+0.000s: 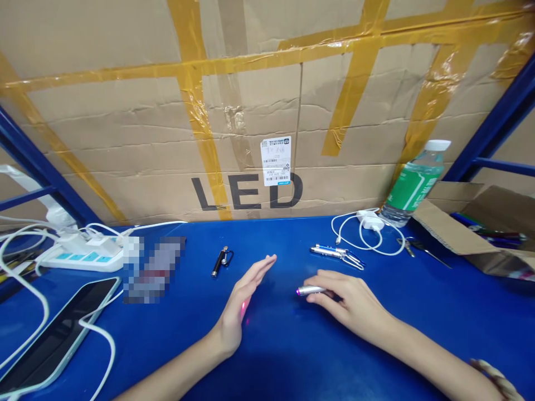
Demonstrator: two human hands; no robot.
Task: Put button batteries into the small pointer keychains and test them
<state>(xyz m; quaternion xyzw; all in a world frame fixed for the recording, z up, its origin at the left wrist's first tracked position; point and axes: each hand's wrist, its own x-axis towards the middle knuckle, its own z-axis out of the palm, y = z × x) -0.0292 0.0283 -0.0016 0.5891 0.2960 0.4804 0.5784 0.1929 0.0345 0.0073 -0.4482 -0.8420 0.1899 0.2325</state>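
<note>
My right hand [349,301] grips a small silver penlight [310,290], whose tip glows purple and points left. Facing it, my left hand [244,303] is held upright on edge with the fingers straight, holding nothing. A pinkish-red light spot shows on the left palm, and a fainter one on the blue table [276,356] beside it. Behind my right hand lie silver and blue penlights [330,252] with a metal clip. A short black penlight [218,262] with a clasp rests beyond my left hand.
On the left are a power strip [83,259] with white cables, a phone [62,328] and a blurred-out item [156,270]. A water bottle [418,184], a white charging cable [370,220] and an open carton [443,223] stand at right. A large taped cardboard box [259,111] closes off the back.
</note>
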